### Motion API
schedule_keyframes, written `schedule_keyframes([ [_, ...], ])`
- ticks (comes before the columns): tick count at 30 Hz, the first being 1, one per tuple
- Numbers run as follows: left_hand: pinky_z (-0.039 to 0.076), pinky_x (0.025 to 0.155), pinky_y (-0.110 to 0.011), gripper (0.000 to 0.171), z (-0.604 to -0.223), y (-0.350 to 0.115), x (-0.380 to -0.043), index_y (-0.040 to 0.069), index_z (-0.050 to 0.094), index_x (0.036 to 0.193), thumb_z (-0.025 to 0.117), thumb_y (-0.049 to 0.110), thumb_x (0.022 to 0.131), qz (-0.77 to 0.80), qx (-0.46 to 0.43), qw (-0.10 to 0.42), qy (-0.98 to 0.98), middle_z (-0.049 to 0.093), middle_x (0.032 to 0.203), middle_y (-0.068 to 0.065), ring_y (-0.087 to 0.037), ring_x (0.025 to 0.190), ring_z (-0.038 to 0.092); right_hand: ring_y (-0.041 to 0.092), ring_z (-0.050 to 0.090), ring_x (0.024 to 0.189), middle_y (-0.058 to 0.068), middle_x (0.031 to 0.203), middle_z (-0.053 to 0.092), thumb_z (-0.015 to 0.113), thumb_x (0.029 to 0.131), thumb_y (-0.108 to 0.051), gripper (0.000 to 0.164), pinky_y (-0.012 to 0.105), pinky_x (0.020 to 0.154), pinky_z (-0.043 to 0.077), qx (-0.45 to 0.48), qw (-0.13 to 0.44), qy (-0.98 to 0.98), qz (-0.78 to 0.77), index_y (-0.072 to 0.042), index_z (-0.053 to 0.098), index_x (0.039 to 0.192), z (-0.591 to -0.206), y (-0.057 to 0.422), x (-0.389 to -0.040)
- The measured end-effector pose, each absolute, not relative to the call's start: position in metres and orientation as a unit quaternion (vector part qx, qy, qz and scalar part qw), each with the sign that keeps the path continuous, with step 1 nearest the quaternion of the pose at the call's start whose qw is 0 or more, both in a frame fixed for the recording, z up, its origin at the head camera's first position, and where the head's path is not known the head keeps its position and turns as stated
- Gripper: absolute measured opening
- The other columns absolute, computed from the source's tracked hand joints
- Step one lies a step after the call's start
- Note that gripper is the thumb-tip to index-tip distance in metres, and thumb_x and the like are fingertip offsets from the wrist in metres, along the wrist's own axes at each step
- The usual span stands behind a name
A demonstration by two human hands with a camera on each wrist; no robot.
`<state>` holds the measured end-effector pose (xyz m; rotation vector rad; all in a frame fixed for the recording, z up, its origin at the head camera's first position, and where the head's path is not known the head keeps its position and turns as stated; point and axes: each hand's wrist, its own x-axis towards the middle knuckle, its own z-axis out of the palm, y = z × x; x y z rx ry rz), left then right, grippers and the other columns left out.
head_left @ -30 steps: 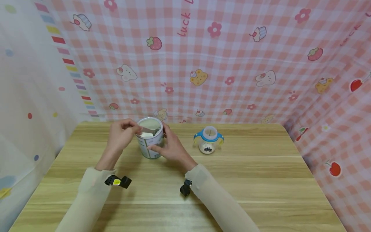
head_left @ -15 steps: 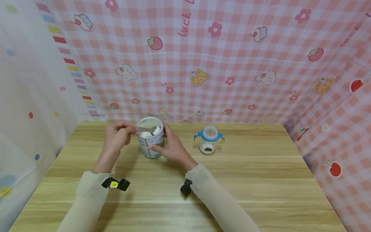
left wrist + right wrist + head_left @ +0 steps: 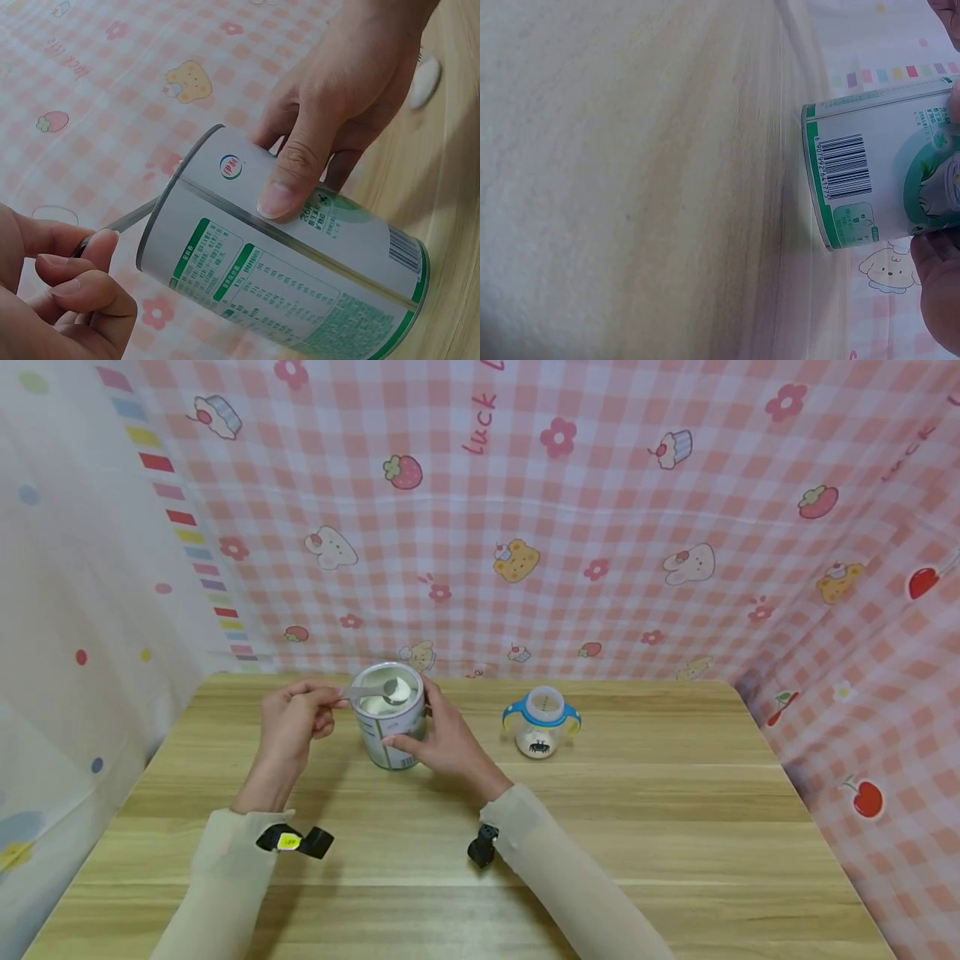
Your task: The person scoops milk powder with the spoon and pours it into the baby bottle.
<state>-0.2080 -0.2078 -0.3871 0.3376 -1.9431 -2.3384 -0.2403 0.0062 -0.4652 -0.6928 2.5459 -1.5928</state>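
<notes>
In the head view, my left hand [image 3: 288,727] pinches the handle of a grey scoop [image 3: 366,692] between thumb and fingers. White powder fills the scoop's bowl, which is over the mouth of a milk powder can [image 3: 377,731]. Lidless and upright on the table, the can has pale powder inside. My right hand [image 3: 453,743] grips its right side, thumb in front; the left wrist view shows that thumb lying across the white and green label [image 3: 247,262]. Only part of the right hand [image 3: 941,300] and the can's barcode side appear in the right wrist view.
A baby bottle [image 3: 537,737] with blue and yellow handles stands uncapped right of the can, something whitish in its bottom. The wooden table [image 3: 660,827] meets a pink checked cloth [image 3: 600,535] behind. More cloth hangs at both sides.
My left hand has drawn back left and slightly down. The scoop has come up out of the powder with a white load and now lies level over the can. The right hand stays put.
</notes>
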Motion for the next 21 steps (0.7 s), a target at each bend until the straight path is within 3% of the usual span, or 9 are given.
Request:
schedule_keyframes([
  [8,0.034,0.041,-0.016,0.022,-0.3873,-0.2103,-0.2060,0.005,0.073,0.078,0.062,-0.002,0.096,-0.796,0.102,0.036,-0.596,0.072,0.064,0.000,-0.003,0.044,0.044,0.012,0.048,0.141,-0.004,0.154,0.048,0.082,0.086,-0.044,0.100,0.036,0.118,0.042,-0.224,0.031,0.828,-0.513,-0.031,0.018,0.163,-0.4641,0.0064,-0.2389],
  [21,0.035,0.043,-0.018,0.018,-0.3882,-0.2044,-0.2062,0.004,0.072,0.079,0.066,-0.004,0.093,-0.762,0.127,0.076,-0.630,0.072,0.064,0.000,-0.006,0.045,0.043,0.011,0.047,0.141,-0.005,0.155,0.048,0.081,0.086,-0.047,0.100,0.035,0.118,0.042,-0.229,0.030,0.826,-0.515,-0.032,0.018,0.163,-0.4646,0.0075,-0.2401],
])
